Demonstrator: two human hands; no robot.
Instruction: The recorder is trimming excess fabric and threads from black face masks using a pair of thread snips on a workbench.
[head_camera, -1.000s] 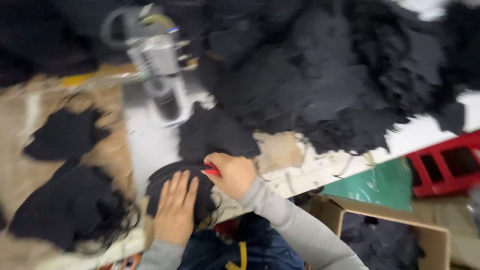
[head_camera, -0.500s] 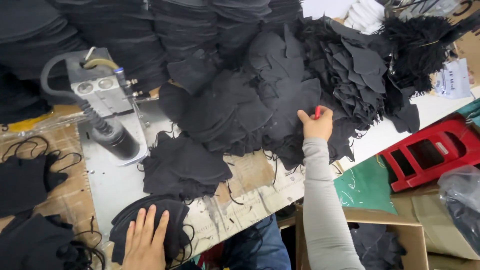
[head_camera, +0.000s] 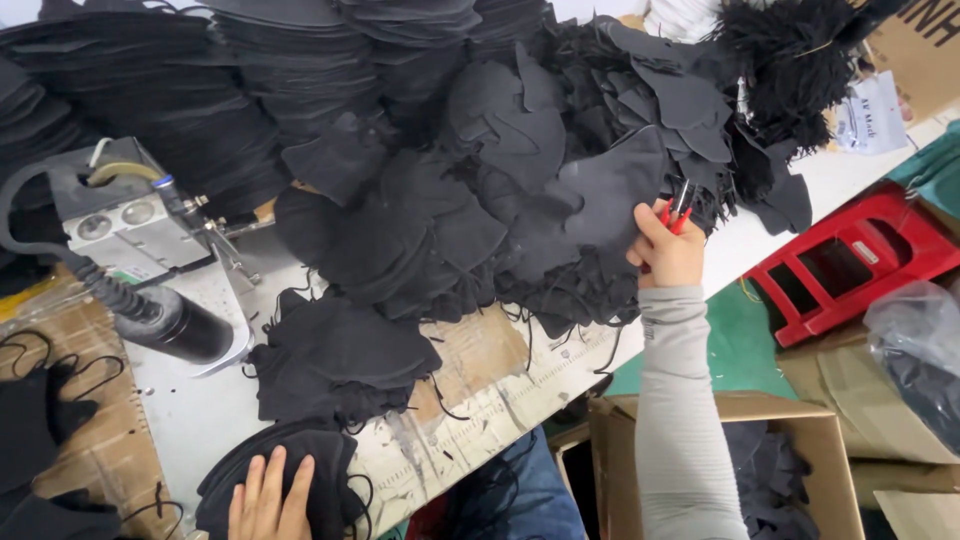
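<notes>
Clenched on red-handled snips (head_camera: 676, 212), the right hand (head_camera: 665, 252) is pressed to the black mask pile (head_camera: 520, 200) for picking, while the left hand (head_camera: 268, 495), laid flat and released, steadies a small mask stack (head_camera: 330, 460).

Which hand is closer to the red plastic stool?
The right hand. It reaches into the black mask pile, just left of the red stool. The left hand rests far away on a small black stack.

Matt black cloth masks (head_camera: 560, 200) heap beyond the hands; the snips (head_camera: 677, 208) have glossy red plastic handles; the bench (head_camera: 500, 390) is worn, scuffed wood.
</notes>
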